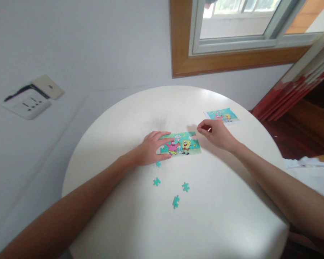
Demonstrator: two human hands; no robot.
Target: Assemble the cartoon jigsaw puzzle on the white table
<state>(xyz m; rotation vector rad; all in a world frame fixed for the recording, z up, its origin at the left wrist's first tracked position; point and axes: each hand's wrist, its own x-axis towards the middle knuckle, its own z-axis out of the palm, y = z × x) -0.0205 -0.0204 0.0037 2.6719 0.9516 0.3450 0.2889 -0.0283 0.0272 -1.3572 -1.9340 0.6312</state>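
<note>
A small cartoon jigsaw puzzle (185, 146) lies on the round white table, mostly joined, with gaps near its upper right corner and at its left side. My left hand (153, 148) rests with fingers spread over the puzzle's left part, hiding some of it. Just off the upper right corner hovers my right hand (211, 132), thumb and fingertips pinched together; whatever sits between them is too small or hidden to see. Loose green puzzle pieces lie nearer to me: one piece (157, 181), another piece (185, 187), an edge piece (176, 201) and a piece (158, 164) beside my left hand.
A printed reference picture (223, 116) lies behind my right hand. The round table (129, 223) stands close to a white wall with a power socket (29, 102). A wood-framed window (232, 61) is behind, and a red and white curtain (291, 88) hangs to the right.
</note>
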